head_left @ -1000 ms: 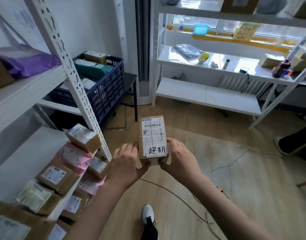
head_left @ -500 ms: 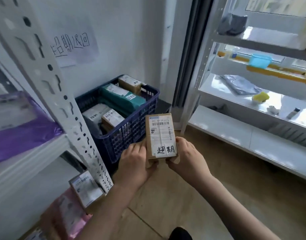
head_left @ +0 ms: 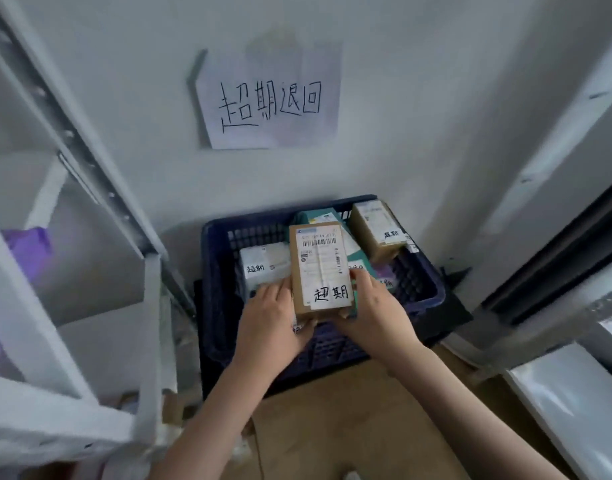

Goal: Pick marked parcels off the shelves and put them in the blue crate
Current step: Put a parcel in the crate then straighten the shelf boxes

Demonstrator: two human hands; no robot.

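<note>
I hold a small brown cardboard parcel (head_left: 318,268) with a white shipping label and a handwritten mark, just above the blue crate (head_left: 425,289). My left hand (head_left: 273,317) grips its near left corner and my right hand (head_left: 377,306) grips its near right side. Inside the crate lie a white marked parcel (head_left: 263,263), a brown marked box (head_left: 375,233) at the back right and a teal parcel (head_left: 320,216), partly hidden behind the one I hold.
A handwritten paper sign (head_left: 268,102) hangs on the wall above the crate. White metal shelving (head_left: 89,174) with a purple bag (head_left: 29,251) stands at the left. Another white shelf unit (head_left: 571,407) is at the right. Wooden floor lies below.
I have turned and stepped toward the crate, which now sits straight ahead. The parcel has travelled with both hands from over the floor to above the crate.
</note>
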